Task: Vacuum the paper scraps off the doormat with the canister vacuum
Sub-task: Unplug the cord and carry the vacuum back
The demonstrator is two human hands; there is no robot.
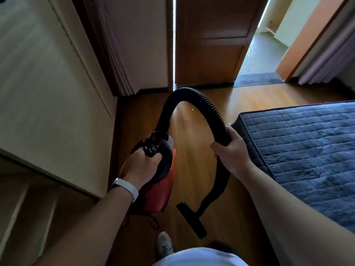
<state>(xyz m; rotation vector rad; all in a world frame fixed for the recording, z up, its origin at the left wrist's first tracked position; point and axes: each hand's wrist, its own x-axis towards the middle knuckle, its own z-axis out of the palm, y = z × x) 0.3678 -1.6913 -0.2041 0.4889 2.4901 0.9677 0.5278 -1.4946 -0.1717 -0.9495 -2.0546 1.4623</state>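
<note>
My left hand (142, 166) grips the black top handle of a small red canister vacuum (161, 191), held above the wooden floor. Its ribbed black hose (194, 96) arches up and over to my right hand (230, 150), which is closed around the hose's lower end. Below that hand the black tube hangs down to a flat black floor nozzle (192, 219) just above the floor. One small white paper scrap (192, 109) lies on the floor under the hose arch. A dark doormat (257, 79) lies at the open doorway ahead.
A low mattress with a blue quilted cover (299, 150) fills the right side. A pale cabinet (48, 93) stands on the left. A wooden door (211, 41) stands ajar ahead. My shoe (165, 244) is on the wooden floor (192, 169).
</note>
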